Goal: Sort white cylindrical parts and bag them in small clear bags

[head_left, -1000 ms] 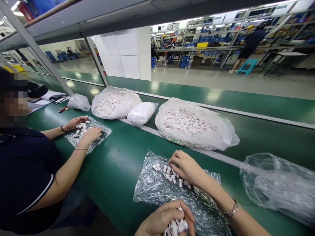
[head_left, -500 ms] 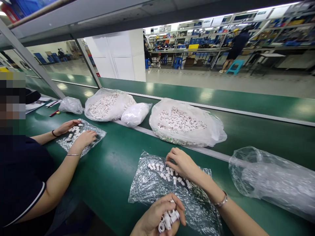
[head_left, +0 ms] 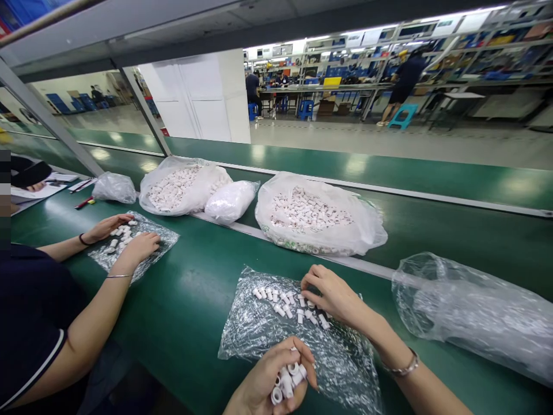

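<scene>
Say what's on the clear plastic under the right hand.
White flanged fittings lie on the clear plastic. The right hand hides anything beneath its palm; the left hand hides part of the near edge.

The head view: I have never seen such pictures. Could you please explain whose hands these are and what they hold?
No machine: a person works bare-handed, and the camera on their head looks forward and down. The left hand holds a cluster of white pieces. The right hand is over loose pieces on clear plastic, which lies on a green table; whether it grips one is hidden. Beyond sits a large translucent bag of similar pieces. At left, a co-worker's hands work over another plastic sheet.
</scene>
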Demonstrator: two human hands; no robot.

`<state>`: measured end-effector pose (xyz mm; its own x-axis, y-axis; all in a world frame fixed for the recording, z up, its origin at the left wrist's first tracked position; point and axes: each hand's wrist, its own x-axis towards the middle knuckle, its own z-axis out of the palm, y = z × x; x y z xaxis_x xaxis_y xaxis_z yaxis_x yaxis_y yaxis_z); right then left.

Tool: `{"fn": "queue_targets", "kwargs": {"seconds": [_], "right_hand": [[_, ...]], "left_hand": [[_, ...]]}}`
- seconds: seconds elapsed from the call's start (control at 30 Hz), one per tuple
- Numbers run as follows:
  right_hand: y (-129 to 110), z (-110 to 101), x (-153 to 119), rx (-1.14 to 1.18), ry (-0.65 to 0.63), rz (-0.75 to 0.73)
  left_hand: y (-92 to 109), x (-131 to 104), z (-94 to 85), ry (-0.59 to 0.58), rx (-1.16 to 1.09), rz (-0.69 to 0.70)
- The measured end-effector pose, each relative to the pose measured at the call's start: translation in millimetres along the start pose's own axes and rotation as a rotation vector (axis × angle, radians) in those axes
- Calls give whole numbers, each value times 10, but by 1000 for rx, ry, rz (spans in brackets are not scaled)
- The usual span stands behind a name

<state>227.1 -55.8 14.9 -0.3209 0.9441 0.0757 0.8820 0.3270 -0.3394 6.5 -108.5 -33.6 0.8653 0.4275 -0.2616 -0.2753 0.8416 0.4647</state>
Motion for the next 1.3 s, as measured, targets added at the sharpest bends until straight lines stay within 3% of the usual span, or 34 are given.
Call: {"fn": "queue_targets", "kwargs": {"seconds": [0.2,0.4,0.67,0.87,1.1,1.3], "right_hand": [[85,-54,-162,45,-34,22],[157,-119,-262,91,22,80],[263,-98,-402,184,-128,94],[109,-125,-524,192,-66,52],[-142,74,-667,59,-14,-48],[-387,61,-693,23,95,-72]], "left_hand": [[-2,13,-14,21,24,28],[-4,-6,-66,35,44,105],[41,58,-234,39,-32,124],[85,-1,-226,68,-50,175],[86,-6,-196,60,-75,194],[-202,-257,-47,79,-182,192]]}}
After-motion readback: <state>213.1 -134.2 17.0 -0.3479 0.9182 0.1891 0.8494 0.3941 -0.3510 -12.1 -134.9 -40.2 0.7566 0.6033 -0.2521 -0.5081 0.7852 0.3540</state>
